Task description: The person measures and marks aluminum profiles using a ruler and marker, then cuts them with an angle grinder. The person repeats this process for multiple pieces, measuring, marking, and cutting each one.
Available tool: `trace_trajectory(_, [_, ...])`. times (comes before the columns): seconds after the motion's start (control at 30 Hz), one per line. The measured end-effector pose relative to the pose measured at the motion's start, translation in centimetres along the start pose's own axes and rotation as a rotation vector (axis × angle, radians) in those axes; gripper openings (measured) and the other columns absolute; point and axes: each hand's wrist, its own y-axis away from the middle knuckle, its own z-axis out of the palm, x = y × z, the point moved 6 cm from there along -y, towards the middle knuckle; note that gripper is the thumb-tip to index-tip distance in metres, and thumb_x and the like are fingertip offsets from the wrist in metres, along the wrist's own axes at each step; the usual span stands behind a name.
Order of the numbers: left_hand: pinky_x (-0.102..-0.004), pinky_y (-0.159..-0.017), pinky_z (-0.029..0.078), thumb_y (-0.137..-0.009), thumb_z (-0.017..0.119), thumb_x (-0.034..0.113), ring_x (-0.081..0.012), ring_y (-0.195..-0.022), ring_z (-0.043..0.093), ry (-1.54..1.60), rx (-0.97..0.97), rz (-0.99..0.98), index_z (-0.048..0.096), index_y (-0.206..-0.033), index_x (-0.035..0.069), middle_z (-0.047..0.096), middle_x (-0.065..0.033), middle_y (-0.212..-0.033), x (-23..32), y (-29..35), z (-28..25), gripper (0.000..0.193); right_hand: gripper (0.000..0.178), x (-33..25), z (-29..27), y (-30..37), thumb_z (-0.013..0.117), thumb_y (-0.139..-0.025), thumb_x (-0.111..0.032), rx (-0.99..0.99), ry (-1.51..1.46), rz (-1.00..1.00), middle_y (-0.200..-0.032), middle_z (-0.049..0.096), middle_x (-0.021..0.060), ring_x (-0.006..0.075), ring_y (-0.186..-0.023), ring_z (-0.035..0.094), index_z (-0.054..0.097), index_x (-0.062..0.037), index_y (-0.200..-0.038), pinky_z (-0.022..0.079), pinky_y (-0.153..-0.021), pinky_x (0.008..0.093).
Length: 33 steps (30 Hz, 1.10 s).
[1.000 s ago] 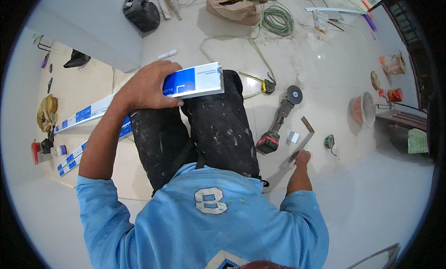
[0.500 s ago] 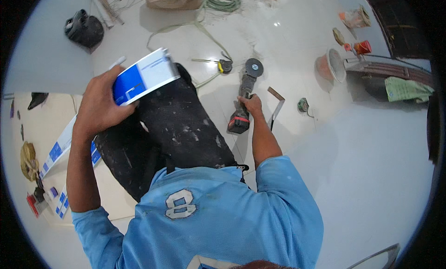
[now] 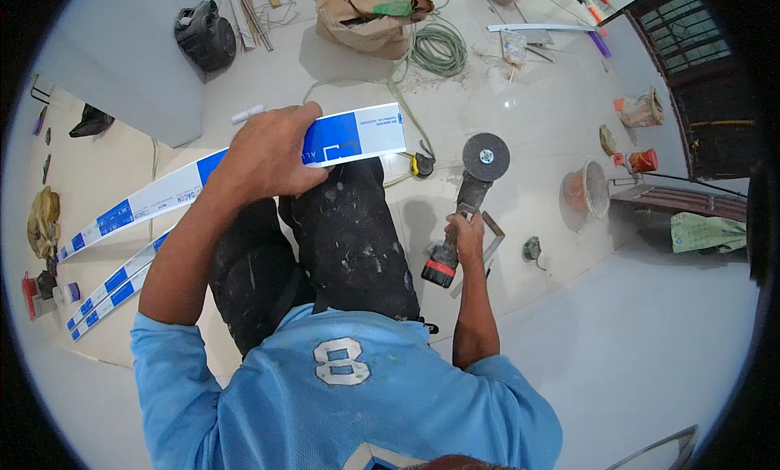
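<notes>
My left hand [image 3: 272,153] is closed around a long trim strip [image 3: 357,137] with white-and-blue film, near the end that rests over my knee. The strip runs back to the far left behind my forearm. In my right hand [image 3: 467,236] is a cordless angle grinder [image 3: 471,195], gripped by its body, its dark disc [image 3: 486,156] pointing away from me. The disc is apart from the strip. Past my knee lies a yellow-and-black tape measure [image 3: 422,165]. A metal square [image 3: 492,242] is on the floor beside my right hand, partly hidden. A white marker [image 3: 247,114] lies beyond my left hand.
More blue-and-white strips [image 3: 110,301] lie on the floor at left. Ahead are a brown sack [image 3: 366,23], a coiled green hose [image 3: 439,51] and a black container [image 3: 205,36]. A bucket [image 3: 587,190] lies tipped at right, near a small green object [image 3: 532,248].
The grinder has come up off the floor in my right hand, closer to me. My left hand and the strip's end have shifted right, and the strip lies flatter. The view has shifted too.
</notes>
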Motion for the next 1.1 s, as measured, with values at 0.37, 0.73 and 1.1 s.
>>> trace_trajectory(0.37, [-0.0541, -0.092, 0.059, -0.079, 0.093, 0.035, -0.0424, -0.103, 0.075, -0.104, 0.200, 0.093, 0.068, -0.115, 0.004, 0.076, -0.0206, -0.106, -0.1, -0.3, 0.7, 0.053, 0.055, -17.2, 0.5, 14.0, 0.092, -0.082, -0.012, 0.013, 0.339, -0.296, -0.098, 0.077, 0.0111, 0.0223, -0.087, 0.076, 0.060, 0.0000, -0.126, 0.062, -0.082, 0.0408])
trace_trajectory(0.73, [-0.0509, -0.093, 0.059, -0.077, 0.096, 0.029, -0.0385, -0.103, 0.074, -0.155, 0.306, 0.096, 0.067, -0.114, 0.006, 0.074, -0.0169, -0.104, 0.0, 0.5, 1.2, 0.052, 0.061, -18.5, 1.1, 15.8, 0.087, -0.083, -0.015, 0.001, 0.434, -0.239, -0.107, 0.078, 0.0230, 0.0381, -0.098, 0.081, 0.056, 0.0034, -0.133, 0.063, -0.089, 0.0501])
trace_trajectory(1.1, [-0.0499, -0.096, 0.060, -0.073, 0.097, 0.026, -0.0375, -0.107, 0.075, -0.154, 0.223, 0.034, 0.068, -0.124, 0.007, 0.074, -0.0173, -0.111, -0.3, 0.1, 1.3, 0.062, 0.060, -18.8, 1.5, 16.0, 0.087, -0.085, -0.015, 0.003, 0.487, -0.296, -0.105, 0.079, 0.0245, 0.0406, -0.098, 0.082, 0.055, 0.0023, -0.133, 0.064, -0.088, 0.0517])
